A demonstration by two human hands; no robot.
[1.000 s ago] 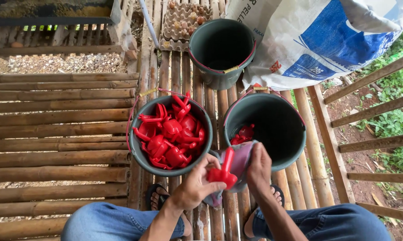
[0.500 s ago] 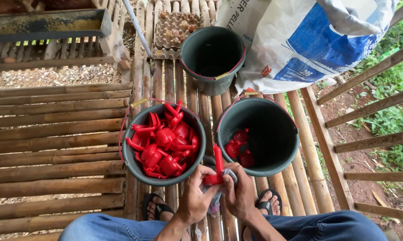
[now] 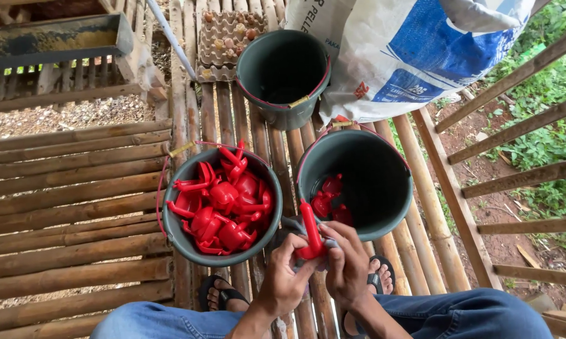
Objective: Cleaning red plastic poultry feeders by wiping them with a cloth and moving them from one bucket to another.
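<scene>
My left hand [image 3: 284, 282] and my right hand [image 3: 347, 269] meet low in the middle of the view, above a floor of bamboo slats [image 3: 229, 116]. Between them stands a red plastic piece [image 3: 310, 230], upright with its narrow stem uppermost. The fingers [image 3: 290, 246] of my left hand are curled and pinch the wider base of the piece from the left. The fingers of my right hand are pressed together against the base from the right, with a scrap of pale cloth [image 3: 289, 223] showing just beside them.

Just left of my hands is a grey bucket [image 3: 181, 233] with a thin red bail, heaped with red plastic pieces [image 3: 223, 201] of the same kind. Just right of my hands is a second grey bucket [image 3: 393, 207], which holds only a few red pieces [image 3: 330, 198] at its bottom. The held piece stands before the gap between these two buckets, near the rim of the right one.

A third grey bucket [image 3: 283, 69] stands farther off, and no contents show in it. Beside it leans a white and blue sack [image 3: 408, 56], and behind it lies a cardboard egg tray [image 3: 223, 37]. My knees in blue jeans [image 3: 459, 317] frame the bottom edge, with my feet in dark sandals [image 3: 223, 295] on the slats.
</scene>
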